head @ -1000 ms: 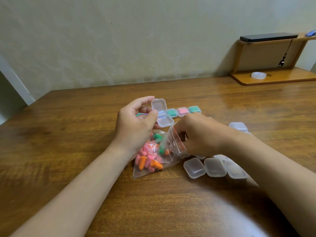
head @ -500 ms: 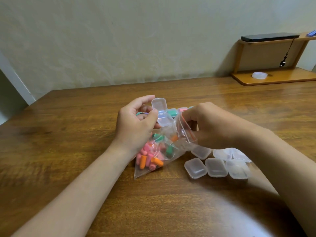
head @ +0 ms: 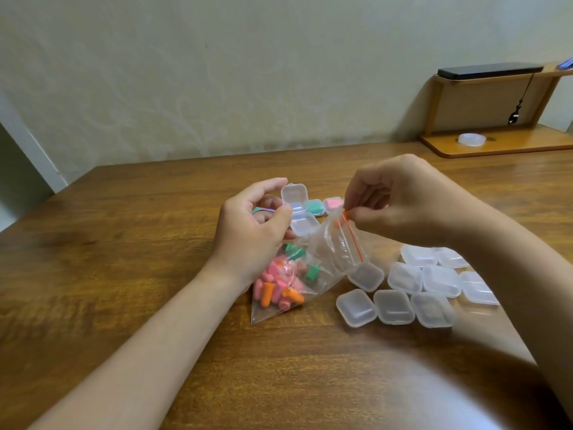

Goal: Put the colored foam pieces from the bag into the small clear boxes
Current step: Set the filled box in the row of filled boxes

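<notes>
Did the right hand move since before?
Yes. The right hand lifted up out of the clear plastic bag, away from the small clear closed boxes, pinching an orange foam piece.

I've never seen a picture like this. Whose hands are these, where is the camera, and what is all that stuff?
No machine here: a person wears a camera on their head, so you look down at their two hands. The left hand holds an open clear box. The right hand pinches an orange foam piece at the mouth of the plastic bag, which holds pink, orange and green pieces. On the wooden table lie closed empty boxes, and farther back two filled boxes, green and pink.
</notes>
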### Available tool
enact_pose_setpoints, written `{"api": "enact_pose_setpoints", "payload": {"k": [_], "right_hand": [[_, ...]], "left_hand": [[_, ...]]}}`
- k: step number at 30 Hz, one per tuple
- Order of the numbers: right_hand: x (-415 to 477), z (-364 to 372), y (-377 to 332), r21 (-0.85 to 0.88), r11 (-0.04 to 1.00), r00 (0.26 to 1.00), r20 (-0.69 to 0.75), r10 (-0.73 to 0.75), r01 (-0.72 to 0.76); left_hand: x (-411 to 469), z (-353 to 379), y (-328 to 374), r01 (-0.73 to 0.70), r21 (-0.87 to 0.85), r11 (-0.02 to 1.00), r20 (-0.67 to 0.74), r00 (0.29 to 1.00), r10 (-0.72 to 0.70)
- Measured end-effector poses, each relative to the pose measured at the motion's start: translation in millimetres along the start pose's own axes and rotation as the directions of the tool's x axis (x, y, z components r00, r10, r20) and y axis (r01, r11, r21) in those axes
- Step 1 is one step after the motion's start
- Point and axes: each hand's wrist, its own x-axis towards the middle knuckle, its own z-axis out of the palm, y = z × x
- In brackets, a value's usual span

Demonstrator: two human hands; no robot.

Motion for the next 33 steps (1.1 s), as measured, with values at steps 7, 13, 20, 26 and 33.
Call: {"api": "enact_pose_setpoints", "payload": {"k": [7, 13, 20, 26, 33], "right_hand": [[1.1, 1.9, 0.9, 0.148, 0.983, 0.965, -0.253, -0.066, 0.106], [1.2, 22.3, -6.7, 0.051, 0.964, 0.948, -0.201, -0.245, 0.26], [1.5, 31.7, -8.3, 0.0, 0.959, 0.947, -0.161, -0.279, 0.282], [1.6, 34.8, -9.8, -0.019, 0.951, 0.94, -0.146, -0.309, 0.31], [1.4, 34.6, -10.3, -0.051, 0.947, 0.934, -0.158, -0.321, 0.317]], "left_hand": [[-1.0, 0.2, 1.7, -0.012, -0.026, 1.0, 0.042, 0.999, 0.013], [0.5, 2.8, -2.4, -0.006, -0.088, 0.996, 0.078, 0.997, 0.013], [1.0, 2.4, -4.1, 0.05, -0.155, 0.987, 0.107, 0.994, -0.033], [1.4, 2.0, -1.9, 0.085, -0.213, 0.973, 0.142, 0.988, -0.055], [-0.3, -0.7, 1.5, 0.139, -0.275, 0.951, 0.191, 0.978, -0.088]]}}
